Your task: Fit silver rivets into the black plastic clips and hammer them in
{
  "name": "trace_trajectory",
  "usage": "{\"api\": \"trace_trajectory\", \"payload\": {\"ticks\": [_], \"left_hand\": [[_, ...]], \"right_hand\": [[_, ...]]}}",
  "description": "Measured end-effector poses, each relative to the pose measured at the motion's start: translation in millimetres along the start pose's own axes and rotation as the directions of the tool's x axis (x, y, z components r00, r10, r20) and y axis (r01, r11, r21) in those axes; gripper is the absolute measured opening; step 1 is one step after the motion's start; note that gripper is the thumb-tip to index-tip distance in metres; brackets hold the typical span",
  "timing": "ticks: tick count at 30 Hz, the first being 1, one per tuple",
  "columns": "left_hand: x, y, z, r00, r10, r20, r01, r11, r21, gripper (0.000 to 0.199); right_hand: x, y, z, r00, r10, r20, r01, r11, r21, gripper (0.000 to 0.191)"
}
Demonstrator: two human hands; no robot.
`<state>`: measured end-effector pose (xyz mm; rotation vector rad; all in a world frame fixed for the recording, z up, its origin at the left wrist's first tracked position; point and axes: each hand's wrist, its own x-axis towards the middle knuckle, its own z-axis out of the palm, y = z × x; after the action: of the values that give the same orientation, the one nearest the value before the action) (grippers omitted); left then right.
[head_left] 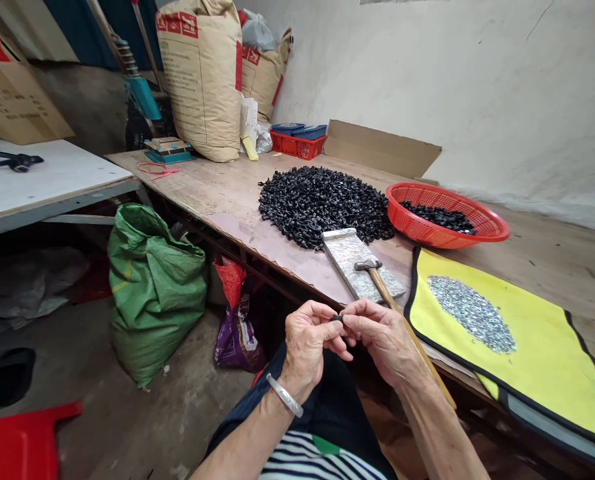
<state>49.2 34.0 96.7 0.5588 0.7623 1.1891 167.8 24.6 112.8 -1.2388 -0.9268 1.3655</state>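
The left hand (304,343) and right hand (384,340) pinch one small black part (338,319) between their fingertips, near one hammer (368,265) resting on one stone slab (344,257).

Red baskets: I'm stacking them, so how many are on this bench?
2: a round one holding black pieces, right of the heap; a rectangular one at the far end. Others may be hidden.
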Motion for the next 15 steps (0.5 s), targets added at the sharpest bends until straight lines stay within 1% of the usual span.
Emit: {"api": "trace_trajectory", "payload": {"ticks": [4, 6, 8, 10, 13, 15], "left_hand": [[0, 0, -2.7, 0.997, -0.018, 0.074, 0.017, 1.0, 0.017, 0.019], [0, 0, -4.0, 0.994, 0.001, 0.107, -0.008, 0.998, 0.067, 0.018], [0, 0, -5.8, 0.993, 0.032, 0.116, -0.045, 0.993, 0.107, 0.015], [1, -1, -8.2, 0.99, 0.042, 0.132, -0.055, 0.994, 0.096, 0.013], [2, -4, -12.3, 0.987, 0.025, 0.159, -0.032, 0.999, 0.04, 0.012], [3, -7, -15.0, 0.989, 0.007, 0.148, -0.011, 1.0, 0.026, 0.013]], "right_hand": [[-2, 1, 0, 0.998, 0.041, -0.039, -0.038, 0.998, 0.056, 0.015], [-2, 0, 0, 0.998, 0.044, -0.052, -0.041, 0.997, 0.064, 0.015], [-3, 0, 2, 0.997, 0.042, -0.066, -0.037, 0.997, 0.074, 0.014], [-4, 1, 5, 0.995, 0.032, -0.093, -0.025, 0.996, 0.083, 0.014], [-6, 6, 12, 0.988, -0.01, -0.155, 0.026, 0.994, 0.103, 0.015], [-9, 11, 14, 0.985, -0.027, -0.171, 0.047, 0.993, 0.113, 0.015]]}}
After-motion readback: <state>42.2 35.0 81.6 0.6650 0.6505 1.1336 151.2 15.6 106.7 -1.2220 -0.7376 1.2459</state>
